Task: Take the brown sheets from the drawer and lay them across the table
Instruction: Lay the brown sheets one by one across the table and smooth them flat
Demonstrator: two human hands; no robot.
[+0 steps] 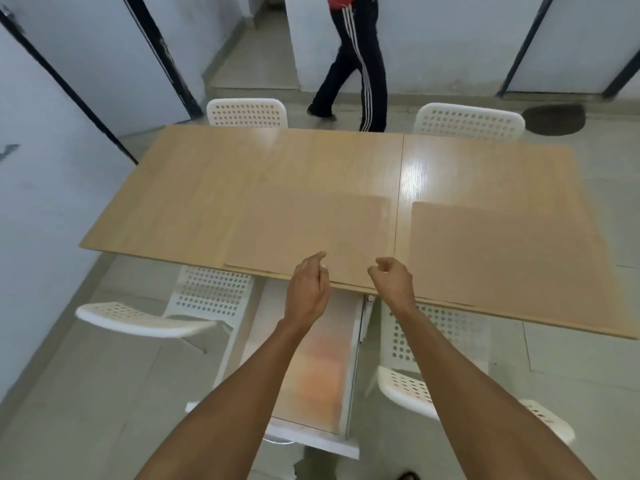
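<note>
**Two brown sheets lying on the table, both hands hovering at the near edge**

Well off to the left of the left hand (309, 289), a white perforated chair (166, 313) is standing beside the table (214, 188), its seat reaching out over the floor. Just ahead of and slightly left of that hand, a brown sheet (304, 230) is lying flat on the wooden top, its near edge running along the table's edge right where the fingers are hanging. The left hand is holding nothing; its fingers are loosely curled together and pointing toward the sheet, and whether the fingertips are touching it I cannot tell.

Below the left wrist, between the two forearms, a white drawer (311, 368) is standing pulled out, with what looks like more brown material lying in its bottom, blurred.

The right hand (393, 280) is hovering just beside the left one, over the gap between the two sheets, its fingers curled inward into a loose, empty fist. Immediately to its right, a second brown sheet (498, 254) is lying flat, covering the near right part of the table. Beneath the right forearm another white chair (446, 393) is standing.

Far ahead of both hands, beyond the table, a person in dark striped trousers (360, 64) is walking past two more white chairs.
</note>
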